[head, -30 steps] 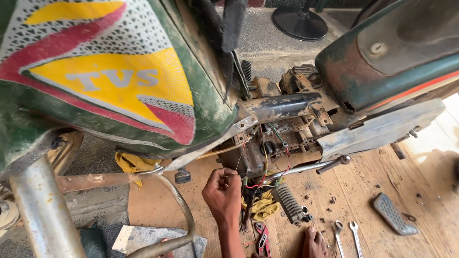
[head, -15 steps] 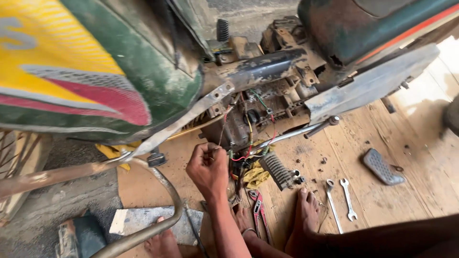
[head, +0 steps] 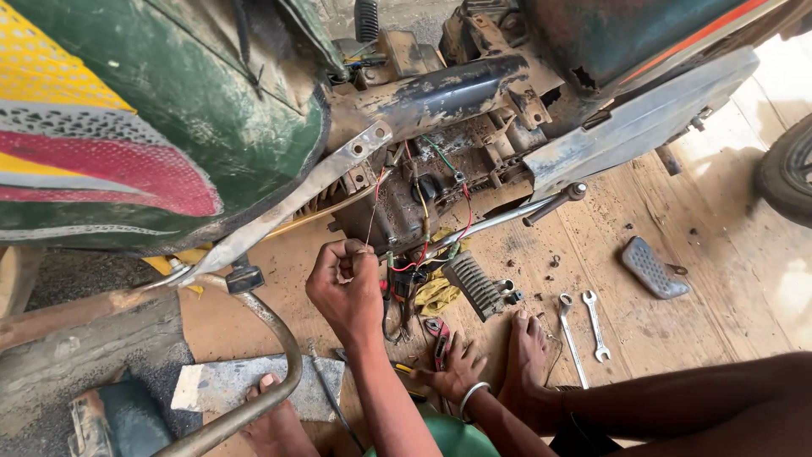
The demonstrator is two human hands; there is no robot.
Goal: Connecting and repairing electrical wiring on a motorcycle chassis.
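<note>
Step in hand: I judge I am sorting out the wiring under the motorcycle engine (head: 406, 203), working one thin wire (head: 372, 216) loose from the bundle
Left hand (head: 345, 288): raised in front of the engine, wrist bent back toward me, forearm running up from the bottom of the view
Left grip: fingers curled and pressed together, pinching the lower end of the thin wire between thumb and fingertips
Right hand (head: 457, 372): down low on the wooden floor (head: 677, 322), fingers spread, resting on or just beside the red-handled pliers (head: 438, 334); I cannot tell whether it grips them
Where the wire is: it hangs from the engine's side straight down into my left fist, next to the red and yellow wires (head: 419, 228)
Nearby: two spanners (head: 584, 326) lie on the floor past my foot (head: 526, 360), well apart from either hand
Next move calls for: a steady pinch and a gentle pull, so the wire does not snap or snag the others
</note>
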